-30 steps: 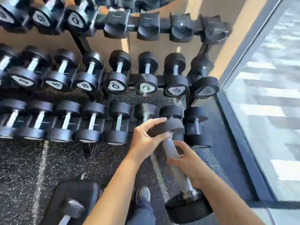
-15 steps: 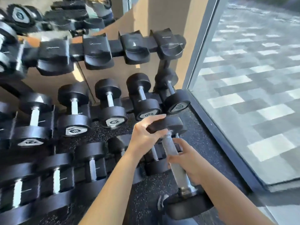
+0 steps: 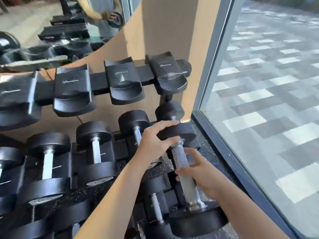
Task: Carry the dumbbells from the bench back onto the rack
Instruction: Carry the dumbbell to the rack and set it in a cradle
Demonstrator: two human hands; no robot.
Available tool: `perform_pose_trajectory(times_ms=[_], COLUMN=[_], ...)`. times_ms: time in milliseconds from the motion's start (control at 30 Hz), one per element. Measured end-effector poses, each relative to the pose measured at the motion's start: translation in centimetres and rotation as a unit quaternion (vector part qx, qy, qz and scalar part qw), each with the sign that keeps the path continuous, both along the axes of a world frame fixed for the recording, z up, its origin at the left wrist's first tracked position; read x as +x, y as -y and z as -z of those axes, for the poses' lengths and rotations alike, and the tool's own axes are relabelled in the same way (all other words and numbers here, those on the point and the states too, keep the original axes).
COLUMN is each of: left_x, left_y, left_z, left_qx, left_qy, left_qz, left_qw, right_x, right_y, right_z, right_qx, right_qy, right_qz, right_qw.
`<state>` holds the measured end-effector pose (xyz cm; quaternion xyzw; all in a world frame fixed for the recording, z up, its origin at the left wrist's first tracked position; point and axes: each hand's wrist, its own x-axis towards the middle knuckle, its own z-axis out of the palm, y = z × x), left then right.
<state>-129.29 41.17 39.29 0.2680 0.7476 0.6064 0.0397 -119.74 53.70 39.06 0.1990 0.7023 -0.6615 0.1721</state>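
Both hands carry the dumbbell [image 3: 185,169] near the rack's [image 3: 150,75] right end: left hand [image 3: 153,144] fingers clasp its far head, right hand [image 3: 202,173] fingers wrap the handle (not yet racked); top cradles sit empty.

A tall window [image 3: 276,100] fills the right side, its dark grey frame [image 3: 219,54] slanting down to the floor, and beyond the glass lies checkered paving [image 3: 269,94] in light and dark grey blocks, bright with daylight. Just left of the window stands a plain tan wall [image 3: 165,28]. Further left of the window, up high, a curved-edged mirror [image 3: 57,23] reflects the room, blurred. Below the window's bottom corner, black speckled rubber flooring [image 3: 208,156] shows.
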Motion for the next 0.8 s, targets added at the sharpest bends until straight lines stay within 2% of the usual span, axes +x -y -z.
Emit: perform_pose_trajectory(times_ms=[433, 667, 800], left_x=[-17.1, -27.2, -32.3], left_y=[-5.8, -7.7, -9.2], left_z=[-4.4, -5.4, -6.0], left_qx=[0.0, 0.023, 0.027], left_qy=[-0.053, -0.051, -0.083], left_qz=[-0.002, 0.015, 0.022], left_qw=[0.999, 0.998, 0.996], right_x=[-17.1, -26.8, -31.8], right_y=[-6.7, -9.2, -10.5], right_z=[-2.5, -3.5, -3.6], right_qx=[-0.05, -0.05, -0.039], right_qy=[-0.07, -0.114, -0.138], right_qz=[-0.011, -0.013, 0.001], right_qw=[0.996, 0.992, 0.99])
